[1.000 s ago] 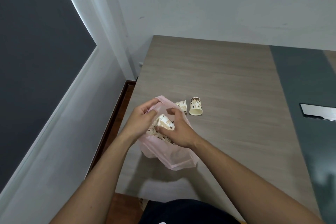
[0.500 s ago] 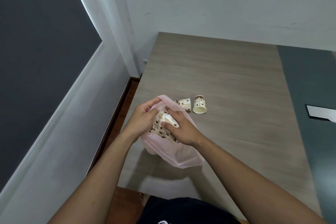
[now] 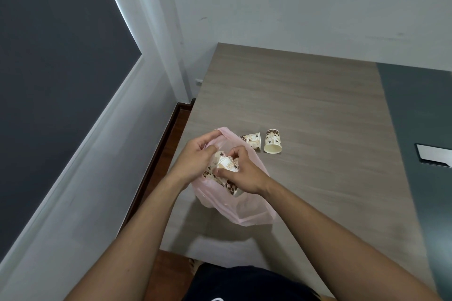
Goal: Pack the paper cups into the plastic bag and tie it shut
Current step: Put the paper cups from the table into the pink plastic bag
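Note:
A thin pink plastic bag (image 3: 241,208) lies near the table's left front corner. My left hand (image 3: 195,161) pinches the bag's rim and holds the mouth apart. My right hand (image 3: 244,173) grips a white paper cup with brown bean print (image 3: 226,163) at the bag's mouth. More printed cups show through the plastic beneath it. Two loose cups lie on their sides just beyond the bag: one (image 3: 252,141) partly behind the pink rim, the other (image 3: 272,142) to its right with its mouth toward me.
The wooden table (image 3: 305,105) stretches away to a white wall. A dark grey strip (image 3: 420,129) with a metal plate (image 3: 433,157) runs along the table's right side. Left of the table is a gap with a wooden floor and a grey wall.
My right hand has pushed the cup a little deeper into the bag's mouth. The two loose cups have stayed put; the camera has shifted slightly.

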A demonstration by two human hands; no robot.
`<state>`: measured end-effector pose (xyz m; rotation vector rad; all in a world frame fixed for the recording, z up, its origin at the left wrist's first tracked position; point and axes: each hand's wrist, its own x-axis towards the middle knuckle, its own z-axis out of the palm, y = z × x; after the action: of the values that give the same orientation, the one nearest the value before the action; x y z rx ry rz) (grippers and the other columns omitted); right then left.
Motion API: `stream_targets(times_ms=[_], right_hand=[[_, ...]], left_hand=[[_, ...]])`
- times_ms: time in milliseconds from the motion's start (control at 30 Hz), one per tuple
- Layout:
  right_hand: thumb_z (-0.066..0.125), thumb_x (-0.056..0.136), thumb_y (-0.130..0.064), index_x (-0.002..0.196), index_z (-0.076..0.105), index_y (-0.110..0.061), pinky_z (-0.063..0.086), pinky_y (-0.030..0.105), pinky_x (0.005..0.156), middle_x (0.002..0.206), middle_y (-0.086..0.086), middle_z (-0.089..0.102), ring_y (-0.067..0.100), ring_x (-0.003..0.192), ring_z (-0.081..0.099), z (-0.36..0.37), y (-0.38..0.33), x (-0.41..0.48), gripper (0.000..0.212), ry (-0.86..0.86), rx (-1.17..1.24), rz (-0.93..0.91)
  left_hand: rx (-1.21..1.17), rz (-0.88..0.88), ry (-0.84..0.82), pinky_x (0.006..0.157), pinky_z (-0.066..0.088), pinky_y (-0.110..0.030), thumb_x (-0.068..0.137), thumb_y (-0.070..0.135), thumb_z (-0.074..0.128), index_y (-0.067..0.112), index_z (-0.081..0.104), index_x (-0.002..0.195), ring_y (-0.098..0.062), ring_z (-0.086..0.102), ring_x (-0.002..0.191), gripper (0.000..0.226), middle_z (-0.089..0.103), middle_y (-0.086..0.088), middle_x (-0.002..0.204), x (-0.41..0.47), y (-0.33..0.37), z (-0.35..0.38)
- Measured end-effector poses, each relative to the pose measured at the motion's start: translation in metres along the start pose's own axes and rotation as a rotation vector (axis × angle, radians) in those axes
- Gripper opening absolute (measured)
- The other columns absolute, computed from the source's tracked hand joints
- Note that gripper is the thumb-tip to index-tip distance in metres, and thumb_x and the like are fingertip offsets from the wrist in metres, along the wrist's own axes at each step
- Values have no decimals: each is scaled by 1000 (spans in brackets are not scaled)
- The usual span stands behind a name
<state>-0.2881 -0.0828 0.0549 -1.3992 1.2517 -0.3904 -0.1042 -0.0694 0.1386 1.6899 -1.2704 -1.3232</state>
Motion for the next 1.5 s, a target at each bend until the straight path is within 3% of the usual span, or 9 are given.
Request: stream_targets(times_ms=[267, 400, 600, 733, 900, 1133, 1233, 1367, 1500], right_hand=[[72, 99, -49, 163, 43, -51, 37, 27, 118, 164, -11, 39, 9, 149, 42, 13, -13, 2, 70, -19, -86, -21], [75, 96, -56, 165, 32, -36, 46, 28, 103, 156, -4, 36, 12, 135, 50, 24, -25, 3, 84, 56, -27, 95], [75, 95, -60, 109, 75, -15, 60, 45, 80, 106, 8, 83, 30, 91, 78, 28, -41, 9, 47, 34, 304, 264], [67, 103, -53, 128, 75, -16, 66, 50, 91, 117, 13, 84, 34, 106, 83, 17, -55, 1, 46, 20, 416, 450], [66, 102, -41, 131, 73, -13, 64, 53, 101, 118, 13, 83, 29, 99, 79, 18, -53, 0, 40, 143, 610, 391], [73, 96, -36, 133, 69, -13, 61, 38, 83, 119, 13, 79, 20, 100, 74, 54, -35, 1, 43, 283, 510, 188], [83, 95, -47, 134, 60, -17, 64, 34, 92, 129, 8, 76, 18, 111, 78, 68, -25, -4, 55, 432, 468, 107], [57, 109, -58, 118, 70, -28, 54, 32, 98, 118, -13, 73, 6, 113, 69, 64, -3, -18, 34, 336, 70, 116], [31, 110, -65, 140, 69, -17, 46, 42, 113, 150, 11, 67, 35, 138, 61, 33, 27, -24, 68, 234, -439, 354]], left_hand=[[-34, 7, -42, 118, 47, -33, 110, 17, 59, 44, 68, 147, -4, 61, 138, 47, 70, 20, 145, 6, -15, -30], [-64, 11, -63, 82, 46, -30, 105, 17, 59, 56, 72, 133, -20, 55, 109, 50, 73, 8, 114, 14, -27, -43], [-56, 43, -117, 100, 46, -38, 104, 25, 62, 58, 72, 134, -15, 58, 110, 46, 70, 10, 118, 17, -29, -61], [-31, 62, -153, 120, 49, -33, 109, 19, 61, 38, 68, 149, 1, 64, 135, 45, 71, 20, 145, 16, -23, -73], [-60, 69, -173, 106, 61, -31, 110, 14, 59, 36, 68, 149, 4, 75, 115, 46, 76, 19, 134, 11, -16, -78], [-81, 88, -187, 105, 55, -16, 108, 11, 58, 34, 67, 151, 12, 68, 120, 49, 71, 13, 146, 11, -9, -77], [-206, 58, -182, 116, 56, -39, 108, 6, 58, 31, 71, 147, -12, 73, 128, 48, 79, 6, 136, 9, -3, -75], [-450, 5, -205, 106, 56, -54, 107, -3, 56, 23, 73, 143, -40, 73, 113, 47, 82, -16, 124, 9, 5, -77], [-384, 15, -86, 81, 65, -35, 104, -5, 55, 27, 74, 143, -24, 78, 105, 54, 81, -6, 131, 14, 6, -84]])
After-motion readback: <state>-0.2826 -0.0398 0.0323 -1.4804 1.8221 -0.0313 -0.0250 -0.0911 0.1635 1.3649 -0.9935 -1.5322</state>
